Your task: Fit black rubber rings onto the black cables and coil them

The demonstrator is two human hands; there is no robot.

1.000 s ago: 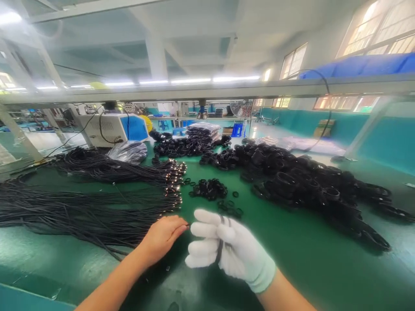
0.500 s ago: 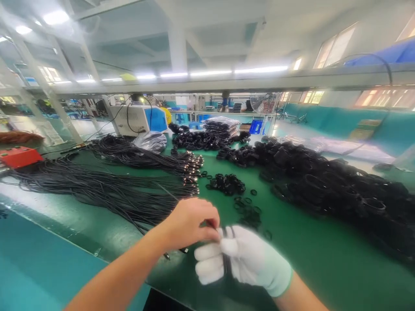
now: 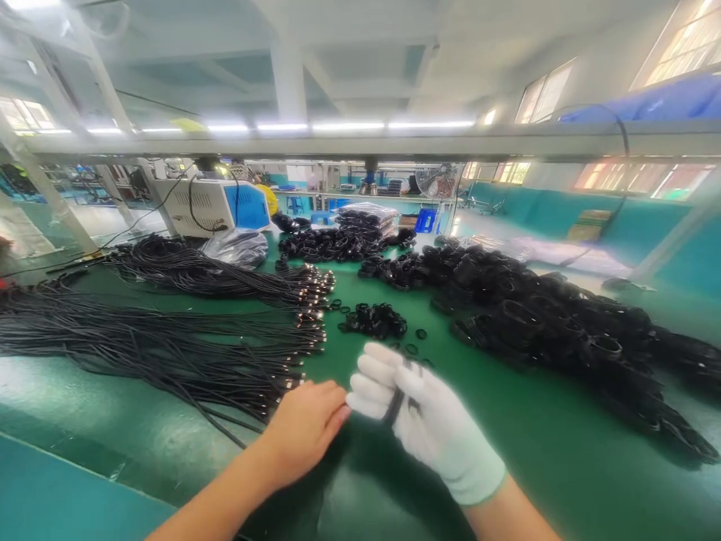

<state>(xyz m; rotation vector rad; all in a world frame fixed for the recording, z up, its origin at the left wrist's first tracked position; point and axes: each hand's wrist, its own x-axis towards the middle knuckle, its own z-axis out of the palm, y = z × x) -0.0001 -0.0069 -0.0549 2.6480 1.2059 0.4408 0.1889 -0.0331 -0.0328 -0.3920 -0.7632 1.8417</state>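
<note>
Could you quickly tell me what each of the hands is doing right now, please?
Left hand: bare, fingers curled next to the gloved fingers; whether it grips anything cannot be told.
Right hand: gloved, closed on black cables.

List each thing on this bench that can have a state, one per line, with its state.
Right hand: gloved, closed on black cable.
Left hand: bare, fingertips at the glove.
Cables: laid out loose, plug ends rightward.
Small rings: loose pile.
Coiled cables: heaped.
Plastic bag: crumpled.
</note>
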